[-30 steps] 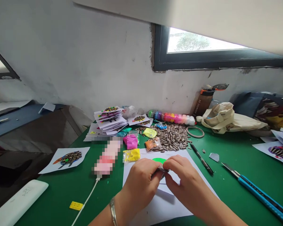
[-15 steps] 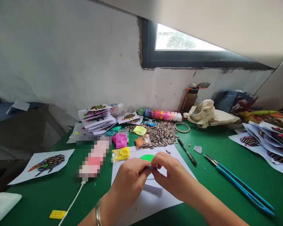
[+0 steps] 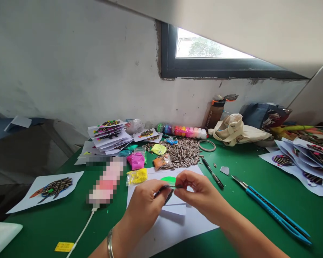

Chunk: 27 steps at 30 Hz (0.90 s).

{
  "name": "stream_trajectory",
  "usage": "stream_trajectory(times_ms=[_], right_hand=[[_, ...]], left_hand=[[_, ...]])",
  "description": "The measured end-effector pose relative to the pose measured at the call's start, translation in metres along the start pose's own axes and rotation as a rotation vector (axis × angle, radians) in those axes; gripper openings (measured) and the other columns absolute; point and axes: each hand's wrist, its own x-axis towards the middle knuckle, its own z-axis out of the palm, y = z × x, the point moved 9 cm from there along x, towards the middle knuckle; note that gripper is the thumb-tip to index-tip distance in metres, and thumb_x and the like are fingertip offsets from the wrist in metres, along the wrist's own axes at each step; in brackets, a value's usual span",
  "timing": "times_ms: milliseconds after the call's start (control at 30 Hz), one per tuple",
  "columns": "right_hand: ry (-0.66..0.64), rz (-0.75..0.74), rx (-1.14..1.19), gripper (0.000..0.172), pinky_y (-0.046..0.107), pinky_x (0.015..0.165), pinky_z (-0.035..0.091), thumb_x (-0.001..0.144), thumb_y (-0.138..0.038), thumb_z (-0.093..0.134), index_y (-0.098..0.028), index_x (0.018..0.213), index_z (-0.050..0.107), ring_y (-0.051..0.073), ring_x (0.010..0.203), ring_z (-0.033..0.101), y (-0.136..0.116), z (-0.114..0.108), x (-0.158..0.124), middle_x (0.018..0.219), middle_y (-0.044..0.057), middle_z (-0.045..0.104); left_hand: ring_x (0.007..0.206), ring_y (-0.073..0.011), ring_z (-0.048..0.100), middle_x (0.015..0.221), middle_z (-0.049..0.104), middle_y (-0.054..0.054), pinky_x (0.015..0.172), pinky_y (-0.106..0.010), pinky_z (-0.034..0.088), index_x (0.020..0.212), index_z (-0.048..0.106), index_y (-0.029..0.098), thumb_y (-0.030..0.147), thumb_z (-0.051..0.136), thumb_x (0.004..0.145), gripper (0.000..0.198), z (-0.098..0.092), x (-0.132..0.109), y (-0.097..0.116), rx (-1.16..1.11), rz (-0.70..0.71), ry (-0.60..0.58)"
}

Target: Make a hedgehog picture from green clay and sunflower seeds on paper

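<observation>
My left hand [image 3: 146, 206] and my right hand [image 3: 197, 193] meet above a white sheet of paper [image 3: 174, 225] on the green table [image 3: 244, 200]. Both pinch a small dark piece [image 3: 169, 187] between thumb and fingers; it looks like a folded scrap, and I cannot name it for sure. A green clay disc [image 3: 168, 179] lies on the paper just behind the hands. A pile of striped sunflower seeds [image 3: 184, 152] sits further back.
Small bags of coloured clay [image 3: 136, 160] and a stack of seed pictures [image 3: 109, 134] lie at the back left. A blue utility knife [image 3: 274, 211] and a black pen [image 3: 212, 173] lie right. A blurred phone [image 3: 106, 182] with a white cable is at left. More pictures [image 3: 301, 157] far right.
The hands have drawn slightly apart, stretching or unfolding the dark piece between them. The view turned right over the second and has since nearly steadied.
</observation>
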Motion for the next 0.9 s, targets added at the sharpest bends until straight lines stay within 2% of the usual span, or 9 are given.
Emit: stream_trajectory(times_ms=[133,233,333,467,567,667,767,833,900], right_hand=[[0.143,0.171,0.373,0.023,0.024,0.057,0.038,0.070,-0.035,0.077,-0.018,0.079,0.065,0.010,0.062,0.048,0.022,-0.016,0.005,0.069,-0.002,0.057],[0.238,0.236,0.535,0.029,0.023,0.057,0.038,0.066,-0.038,0.081,-0.018,0.081,0.066,0.009,0.057,0.047,0.035,-0.024,0.007,0.067,-0.003,0.057],[0.259,0.269,0.620,0.033,0.023,0.059,0.041,0.063,-0.039,0.083,-0.017,0.083,0.067,0.008,0.058,0.051,0.042,-0.023,0.008,0.070,-0.002,0.060],[0.237,0.281,0.671,0.033,0.026,0.067,0.046,0.063,-0.038,0.084,-0.017,0.083,0.068,0.011,0.064,0.057,0.045,-0.018,0.008,0.074,0.000,0.063],[0.217,0.292,0.716,0.032,0.028,0.072,0.049,0.062,-0.037,0.085,-0.017,0.082,0.070,0.012,0.069,0.060,0.047,-0.014,0.008,0.075,0.001,0.064],[0.206,0.313,0.765,0.031,0.028,0.076,0.050,0.061,-0.034,0.086,-0.017,0.083,0.070,0.012,0.071,0.062,0.050,-0.011,0.008,0.079,0.001,0.066],[0.201,0.323,0.794,0.031,0.027,0.077,0.051,0.060,-0.030,0.086,-0.017,0.083,0.070,0.012,0.072,0.063,0.051,-0.009,0.008,0.080,0.000,0.066],[0.195,0.327,0.806,0.031,0.026,0.077,0.051,0.060,-0.029,0.086,-0.017,0.083,0.069,0.011,0.072,0.064,0.052,-0.008,0.008,0.079,-0.001,0.066],[0.184,0.330,0.813,0.030,0.026,0.078,0.051,0.061,-0.027,0.086,-0.017,0.083,0.069,0.011,0.072,0.065,0.052,-0.007,0.008,0.079,-0.001,0.067]], left_hand=[[0.068,-0.0162,0.063,0.074,0.072,0.000,0.061,-0.025,0.048,0.080,0.074,0.023,0.030,0.058,0.086,0.019,-0.007,0.003,-0.013,-0.077,-0.115,0.042],[0.073,-0.0189,0.065,0.079,0.074,-0.001,0.063,-0.026,0.050,0.083,0.076,0.022,0.038,0.062,0.081,0.022,-0.024,0.007,-0.031,-0.154,-0.235,0.119],[0.075,-0.0208,0.066,0.079,0.074,-0.001,0.063,-0.027,0.051,0.090,0.076,0.020,0.046,0.064,0.077,0.032,-0.049,0.009,-0.059,-0.192,-0.350,0.253],[0.074,-0.0212,0.064,0.076,0.073,-0.002,0.061,-0.026,0.049,0.088,0.076,0.017,0.053,0.061,0.077,0.040,-0.076,0.010,-0.089,-0.043,-0.417,0.418],[0.071,-0.0207,0.064,0.075,0.073,-0.003,0.058,-0.026,0.048,0.085,0.075,0.017,0.053,0.057,0.079,0.041,-0.074,0.014,-0.101,0.042,-0.405,0.426],[0.075,-0.0229,0.065,0.079,0.074,-0.004,0.063,-0.029,0.049,0.090,0.075,0.019,0.049,0.058,0.078,0.036,-0.069,0.016,-0.109,0.108,-0.407,0.439],[0.079,-0.0248,0.066,0.085,0.074,-0.006,0.072,-0.033,0.050,0.104,0.073,0.020,0.045,0.059,0.079,0.037,-0.066,0.019,-0.113,0.167,-0.405,0.447],[0.090,-0.0265,0.065,0.100,0.072,-0.009,0.082,-0.038,0.050,0.119,0.065,0.021,0.042,0.058,0.081,0.044,-0.067,0.021,-0.110,0.205,-0.360,0.467],[0.110,-0.0289,0.059,0.120,0.066,-0.011,0.097,-0.044,0.044,0.126,0.059,0.020,0.040,0.057,0.083,0.047,-0.073,0.020,-0.093,0.272,-0.229,0.529]])
